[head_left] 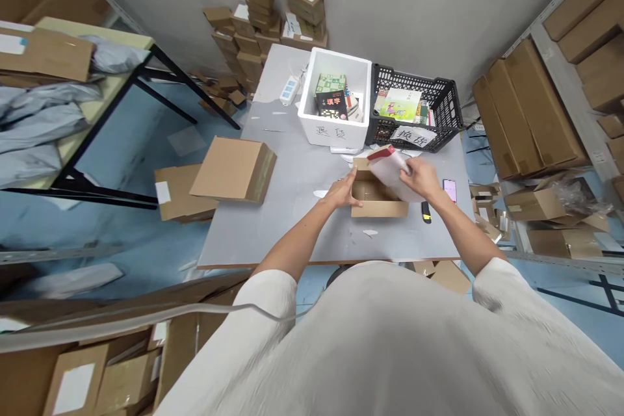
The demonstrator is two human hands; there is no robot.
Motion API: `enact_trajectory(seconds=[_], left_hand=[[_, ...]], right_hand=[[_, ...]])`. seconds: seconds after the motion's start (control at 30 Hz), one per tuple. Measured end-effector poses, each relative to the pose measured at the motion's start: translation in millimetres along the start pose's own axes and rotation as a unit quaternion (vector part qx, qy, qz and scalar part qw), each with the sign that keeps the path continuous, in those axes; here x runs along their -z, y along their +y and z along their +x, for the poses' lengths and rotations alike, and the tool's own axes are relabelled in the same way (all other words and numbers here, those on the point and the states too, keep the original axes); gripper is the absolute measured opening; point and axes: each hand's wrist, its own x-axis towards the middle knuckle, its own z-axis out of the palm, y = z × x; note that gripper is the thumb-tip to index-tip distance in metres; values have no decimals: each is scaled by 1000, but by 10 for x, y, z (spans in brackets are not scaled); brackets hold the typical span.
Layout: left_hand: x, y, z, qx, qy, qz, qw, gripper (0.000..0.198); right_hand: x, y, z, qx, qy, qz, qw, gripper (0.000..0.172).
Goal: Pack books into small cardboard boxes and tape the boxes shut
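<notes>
A small open cardboard box point(380, 208) lies on the grey table in front of me. My left hand point(344, 190) grips its left end, with the thumb at the near corner and the fingers along the side. In my right hand point(422, 177) is a book point(390, 172) with a pale cover and a red edge, slightly blurred. The book is tilted over the right part of the box and hides some of its inside. To the right of the box lies a black and yellow box cutter point(426, 212), near a phone point(449, 190) with a lit screen.
Behind the box stand a white foam bin point(334, 132) and a black plastic crate point(446, 107), both holding books. A larger carton point(236, 169) sits at the table's left edge. A power strip point(290, 90) lies at the back. Stacked boxes point(302, 0) stand by the wall.
</notes>
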Motion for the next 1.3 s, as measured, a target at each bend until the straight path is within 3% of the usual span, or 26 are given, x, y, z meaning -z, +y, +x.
enact_trajectory(seconds=[0.17, 0.27, 0.37, 0.6, 0.7, 0.87, 1.3], left_hand=[[55, 100, -72, 3, 3, 72, 997, 149], [32, 253, -103, -23, 8, 119, 993, 119], [-85, 488, -120, -75, 11, 143, 987, 79], [-434, 939, -111, -99, -40, 183, 977, 33], [-502, 966, -120, -81, -49, 220, 971, 36], [-467, 855, -152, -43, -4, 222, 974, 42], [218, 227, -158, 87, 91, 225, 966, 48]], right_hand=[[311, 334, -150, -82, 85, 49, 992, 14], [416, 455, -263, -116, 111, 77, 984, 15], [450, 525, -366, -137, 121, 100, 978, 17], [368, 605, -561, -174, 112, 149, 967, 19], [326, 653, -654, -191, 112, 168, 961, 20], [284, 744, -762, -206, 110, 196, 952, 23], [-50, 571, -722, -210, 57, 235, 947, 24]])
